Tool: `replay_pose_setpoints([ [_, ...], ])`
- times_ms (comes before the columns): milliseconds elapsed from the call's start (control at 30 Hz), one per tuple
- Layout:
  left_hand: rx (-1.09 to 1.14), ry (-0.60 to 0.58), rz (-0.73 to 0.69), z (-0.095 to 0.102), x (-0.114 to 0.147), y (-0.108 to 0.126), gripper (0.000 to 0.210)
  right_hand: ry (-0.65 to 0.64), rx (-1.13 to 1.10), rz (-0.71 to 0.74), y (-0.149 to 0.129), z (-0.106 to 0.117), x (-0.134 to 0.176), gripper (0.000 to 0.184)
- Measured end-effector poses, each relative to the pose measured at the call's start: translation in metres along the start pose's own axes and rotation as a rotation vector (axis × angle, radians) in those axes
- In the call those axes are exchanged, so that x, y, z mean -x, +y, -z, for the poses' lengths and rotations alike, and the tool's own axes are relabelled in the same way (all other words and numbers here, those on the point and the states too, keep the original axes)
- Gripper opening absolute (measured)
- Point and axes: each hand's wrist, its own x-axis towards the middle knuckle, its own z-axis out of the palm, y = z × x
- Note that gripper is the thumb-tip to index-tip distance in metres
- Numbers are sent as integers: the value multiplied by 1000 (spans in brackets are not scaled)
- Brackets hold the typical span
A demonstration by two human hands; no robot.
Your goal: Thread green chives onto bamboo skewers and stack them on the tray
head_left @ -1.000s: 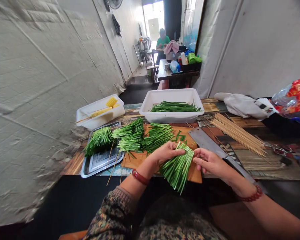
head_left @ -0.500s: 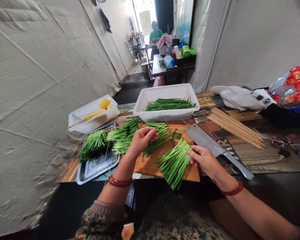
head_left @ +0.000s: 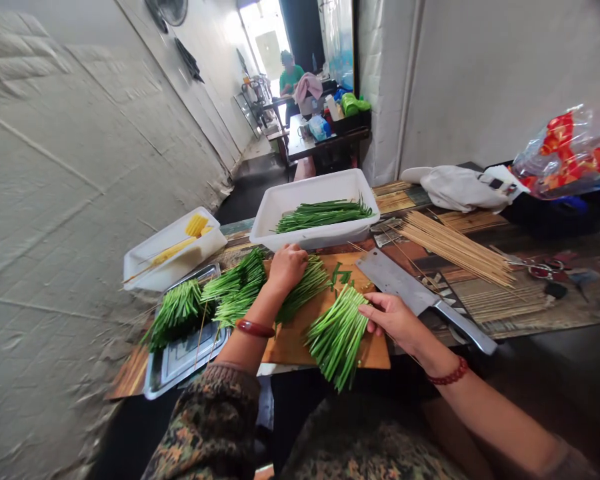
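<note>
In my right hand [head_left: 390, 317] I grip a fan of cut garlic chives [head_left: 337, 333] at its right end; a thin skewer shows below the hand. The fan hangs over the front edge of the wooden cutting board [head_left: 280, 350]. My left hand [head_left: 289, 268], fingers curled down, is on a pile of loose chives [head_left: 310, 280] on the board; its fingertips are hidden. A cleaver [head_left: 397, 280] lies to the right, its blade partly over the board. Skewered chive fans [head_left: 240, 287] lie left of my left arm, beside another bunch [head_left: 177, 310] on a metal tray [head_left: 167, 373].
Behind the board stands a white tub [head_left: 313, 240] with long chives. A smaller white tub [head_left: 180, 260] with corn is at left. Bamboo skewers [head_left: 455, 247], scissors [head_left: 545, 269] and a pale cap [head_left: 460, 187] lie at right. A person [head_left: 291, 77] sits far back.
My left hand has moved from above the chive pile down onto it, its fingers curling. My right hand keeps hold of the chive fan. The view has shifted slightly.
</note>
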Motion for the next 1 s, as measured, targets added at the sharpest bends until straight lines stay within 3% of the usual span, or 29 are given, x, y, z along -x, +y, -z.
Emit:
replay_pose_setpoints([
  [167,50,50,-8,6,1,0,15,-16,33,1,-3,-1,0,36],
  [333,427,160,8,33,17,20,10,38,197,170,-9,-4,6,28],
  [500,900,49,138,52,46,52,12,74,224,256,-18,-12,19,25],
  [667,1295,-48,307,48,68,69,23,74,159,228,-28,-23,30,28],
  [1000,1384,37,341,49,81,76,24,54,150,237,-26,-32,30,33],
])
